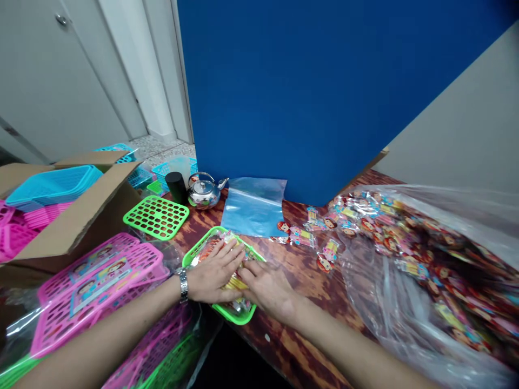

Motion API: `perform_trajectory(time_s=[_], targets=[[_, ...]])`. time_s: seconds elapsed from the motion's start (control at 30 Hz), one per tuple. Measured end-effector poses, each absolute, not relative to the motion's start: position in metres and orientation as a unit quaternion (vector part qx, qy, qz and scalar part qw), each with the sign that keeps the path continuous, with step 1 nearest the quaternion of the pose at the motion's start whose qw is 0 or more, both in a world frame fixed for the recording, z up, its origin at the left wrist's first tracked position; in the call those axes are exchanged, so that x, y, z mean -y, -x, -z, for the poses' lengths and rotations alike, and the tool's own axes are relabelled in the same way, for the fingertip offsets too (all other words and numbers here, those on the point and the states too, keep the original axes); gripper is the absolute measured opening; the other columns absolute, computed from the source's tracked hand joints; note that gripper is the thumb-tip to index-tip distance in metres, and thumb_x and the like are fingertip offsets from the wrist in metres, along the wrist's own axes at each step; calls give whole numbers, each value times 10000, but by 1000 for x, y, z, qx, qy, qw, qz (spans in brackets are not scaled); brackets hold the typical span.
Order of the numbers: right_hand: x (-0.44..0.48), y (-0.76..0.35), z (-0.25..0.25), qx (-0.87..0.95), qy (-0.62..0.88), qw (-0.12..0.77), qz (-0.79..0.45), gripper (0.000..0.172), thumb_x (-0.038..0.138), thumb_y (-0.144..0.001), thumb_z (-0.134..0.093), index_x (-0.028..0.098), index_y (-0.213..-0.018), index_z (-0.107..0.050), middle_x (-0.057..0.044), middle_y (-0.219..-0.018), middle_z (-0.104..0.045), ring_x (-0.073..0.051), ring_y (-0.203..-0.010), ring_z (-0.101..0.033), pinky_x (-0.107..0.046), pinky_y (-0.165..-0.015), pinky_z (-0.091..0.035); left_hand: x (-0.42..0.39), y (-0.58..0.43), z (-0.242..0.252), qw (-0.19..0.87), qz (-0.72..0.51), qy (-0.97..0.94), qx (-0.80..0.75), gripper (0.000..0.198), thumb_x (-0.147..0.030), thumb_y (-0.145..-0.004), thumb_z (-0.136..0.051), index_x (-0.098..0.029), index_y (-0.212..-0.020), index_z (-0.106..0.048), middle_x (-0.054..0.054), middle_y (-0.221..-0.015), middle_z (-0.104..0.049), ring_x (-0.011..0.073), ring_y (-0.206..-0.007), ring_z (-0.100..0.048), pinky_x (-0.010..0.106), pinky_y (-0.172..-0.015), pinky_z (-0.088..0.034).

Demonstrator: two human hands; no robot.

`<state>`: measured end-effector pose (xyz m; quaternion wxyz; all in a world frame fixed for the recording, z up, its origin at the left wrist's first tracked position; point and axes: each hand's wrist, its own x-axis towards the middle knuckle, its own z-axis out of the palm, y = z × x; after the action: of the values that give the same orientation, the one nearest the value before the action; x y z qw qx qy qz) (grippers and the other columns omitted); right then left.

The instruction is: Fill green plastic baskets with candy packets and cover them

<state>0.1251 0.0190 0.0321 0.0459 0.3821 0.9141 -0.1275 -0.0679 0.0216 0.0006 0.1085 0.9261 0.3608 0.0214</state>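
A green basket (239, 317) full of small wrapped packets (236, 282) stands at the front edge of the brown patterned table (300, 275). My left hand (214, 272), with a metal watch at the wrist, lies flat on the packets with its fingers spread. My right hand (267, 286) is over the right side of the basket, its fingers bent down onto the packets; whether they pinch anything is hidden. Behind the basket lies a clear plastic bag (255, 208). A flat green perforated lid (156, 217) rests to the back left.
Doll-printed packets (389, 232) spill from a large clear bag (381, 292) at right. Pink baskets (101, 275) and a carton (85, 216) of blue and pink baskets stand at left. A metal teapot (204, 193) and black cylinder (177, 187) sit before the blue panel (284, 97).
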Motion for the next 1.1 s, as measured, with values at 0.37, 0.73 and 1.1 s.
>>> perform_trajectory(time_s=[0.37,0.73,1.1], targets=[[-80,-106,-42,-900,-344,-117,241,402,367,-955,-305,170,-1224,-530,-84,-1164,-627,-208,-1105,-530,-385,-1012,-316,-11,62,2,34,-16,-925,-378,874,-658,-758,-500,-66,-1370,-300,218,-1390,-366,364,-1310,-273,519,-1089,-139],[-85,-93,-16,-893,-347,-6,285,610,575,-910,-246,208,-1384,-360,-89,-1375,-455,-356,-1331,-231,-612,-1045,-110,-15,67,6,85,-51,-929,-357,886,-699,-694,-539,-153,-1355,-314,170,-1344,-421,353,-1284,-296,544,-1069,-177],[-63,-155,-40,-913,-295,-111,260,363,430,-848,-547,208,-1134,-571,-65,-1116,-627,-199,-1077,-534,-358,-969,-362,-19,65,5,95,-26,-927,-361,991,-709,-689,-529,-125,-1417,-196,186,-1437,-303,374,-1316,-240,529,-1070,-137]])
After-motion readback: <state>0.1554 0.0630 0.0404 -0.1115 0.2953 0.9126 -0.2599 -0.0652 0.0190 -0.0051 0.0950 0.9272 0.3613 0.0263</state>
